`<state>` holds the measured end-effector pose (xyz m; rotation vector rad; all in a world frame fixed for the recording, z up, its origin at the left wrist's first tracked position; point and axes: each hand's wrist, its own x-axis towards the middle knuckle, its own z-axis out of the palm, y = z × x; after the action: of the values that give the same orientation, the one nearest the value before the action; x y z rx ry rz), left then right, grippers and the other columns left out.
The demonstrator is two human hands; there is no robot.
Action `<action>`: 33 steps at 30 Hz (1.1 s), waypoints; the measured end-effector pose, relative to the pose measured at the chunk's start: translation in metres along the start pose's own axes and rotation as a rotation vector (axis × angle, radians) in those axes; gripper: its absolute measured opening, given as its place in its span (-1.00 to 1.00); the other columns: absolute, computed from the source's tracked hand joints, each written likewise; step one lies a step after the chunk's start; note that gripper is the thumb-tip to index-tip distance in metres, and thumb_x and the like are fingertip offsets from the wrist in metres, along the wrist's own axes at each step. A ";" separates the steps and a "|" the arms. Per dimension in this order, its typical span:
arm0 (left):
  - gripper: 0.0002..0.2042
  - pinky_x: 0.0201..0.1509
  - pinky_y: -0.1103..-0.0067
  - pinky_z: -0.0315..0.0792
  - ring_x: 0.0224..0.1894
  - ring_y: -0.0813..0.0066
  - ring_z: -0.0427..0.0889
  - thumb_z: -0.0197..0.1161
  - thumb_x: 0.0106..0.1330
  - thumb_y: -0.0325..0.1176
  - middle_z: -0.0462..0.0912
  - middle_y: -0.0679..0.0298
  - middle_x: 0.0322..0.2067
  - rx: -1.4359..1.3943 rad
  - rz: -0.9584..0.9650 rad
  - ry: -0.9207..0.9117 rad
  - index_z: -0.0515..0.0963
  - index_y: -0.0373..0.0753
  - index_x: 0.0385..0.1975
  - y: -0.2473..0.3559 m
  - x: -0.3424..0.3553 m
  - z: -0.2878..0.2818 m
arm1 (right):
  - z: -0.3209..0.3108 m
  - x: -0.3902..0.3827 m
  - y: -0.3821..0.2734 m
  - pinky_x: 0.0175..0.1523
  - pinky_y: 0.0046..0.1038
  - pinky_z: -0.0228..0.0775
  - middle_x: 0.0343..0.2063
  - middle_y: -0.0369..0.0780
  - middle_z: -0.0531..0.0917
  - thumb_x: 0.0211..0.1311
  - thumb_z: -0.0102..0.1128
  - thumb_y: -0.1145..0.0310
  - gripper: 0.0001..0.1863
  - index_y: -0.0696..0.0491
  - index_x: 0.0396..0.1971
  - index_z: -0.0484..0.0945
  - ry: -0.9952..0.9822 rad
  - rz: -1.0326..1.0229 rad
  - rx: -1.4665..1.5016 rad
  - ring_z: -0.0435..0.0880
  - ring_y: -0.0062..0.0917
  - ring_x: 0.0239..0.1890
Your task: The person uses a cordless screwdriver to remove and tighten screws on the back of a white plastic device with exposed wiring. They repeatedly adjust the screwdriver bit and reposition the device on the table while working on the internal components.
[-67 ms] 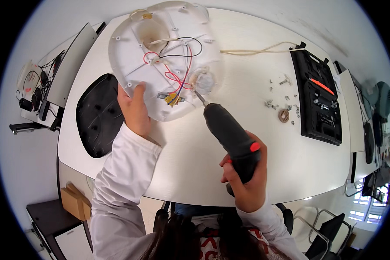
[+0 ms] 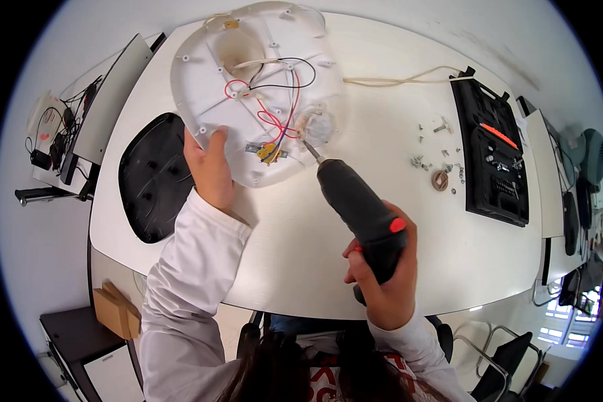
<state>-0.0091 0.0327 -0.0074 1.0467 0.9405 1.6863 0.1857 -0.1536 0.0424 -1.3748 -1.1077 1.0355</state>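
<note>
My left hand [image 2: 211, 167] grips the lower left edge of a white plastic housing [image 2: 208, 74], its thumb lying on the inner face. Red, black and blue wires [image 2: 273, 120] run across the ribbed inside to a yellow switch-like part [image 2: 268, 154] near the lower rim. In my right hand [image 2: 392, 281] is a black cordless screwdriver [image 2: 355, 208] with a red button, fingers wrapped round its handle. Its bit [image 2: 311, 150] points up and left, the tip at the edge of a whitish round part [image 2: 317, 127] on the housing; whether it sits in a screw cannot be made out.
A black plastic cover [image 2: 151, 181] lies left of the housing. Loose screws [image 2: 419, 162] and a brown ring [image 2: 439, 180] are scattered to the right, beside an open black tool case [image 2: 492, 154]. A pale cable [image 2: 395, 80] crosses the table's far side.
The housing and screwdriver have shifted very slightly to the right in the picture, along with both hands. Both grips are the same.
</note>
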 end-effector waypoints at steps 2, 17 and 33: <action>-0.60 -0.03 0.56 0.37 -0.11 0.47 0.49 0.11 0.16 -0.48 0.50 0.25 -0.12 0.013 0.017 0.010 0.32 -0.31 0.04 -0.003 0.001 -0.001 | -0.001 0.003 -0.016 -0.29 -0.44 0.45 -0.46 -0.14 0.60 0.13 0.16 0.48 -0.32 0.13 0.21 0.02 -0.007 0.036 -0.083 0.63 -0.44 -0.45; -0.69 -0.06 0.60 0.35 -0.19 0.52 0.49 0.11 0.14 -0.52 0.54 0.22 -0.21 0.022 0.003 0.054 0.37 -0.38 -0.09 0.002 0.000 0.004 | 0.005 0.006 -0.035 -0.34 -0.41 0.46 -0.49 -0.09 0.61 0.12 0.18 0.44 -0.31 0.15 0.20 0.04 -0.018 0.004 -0.273 0.66 -0.29 -0.49; -0.66 -0.01 0.60 0.33 -0.15 0.51 0.47 0.08 0.14 -0.54 0.50 0.22 -0.17 0.003 -0.017 0.051 0.34 -0.36 -0.05 0.004 0.000 0.007 | 0.002 0.006 -0.030 -0.34 -0.44 0.46 -0.48 -0.08 0.61 0.13 0.17 0.44 -0.32 0.16 0.21 0.04 -0.004 0.005 -0.223 0.65 -0.35 -0.50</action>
<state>-0.0036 0.0320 -0.0010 0.9994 0.9818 1.7053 0.1824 -0.1468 0.0722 -1.5525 -1.2522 0.9399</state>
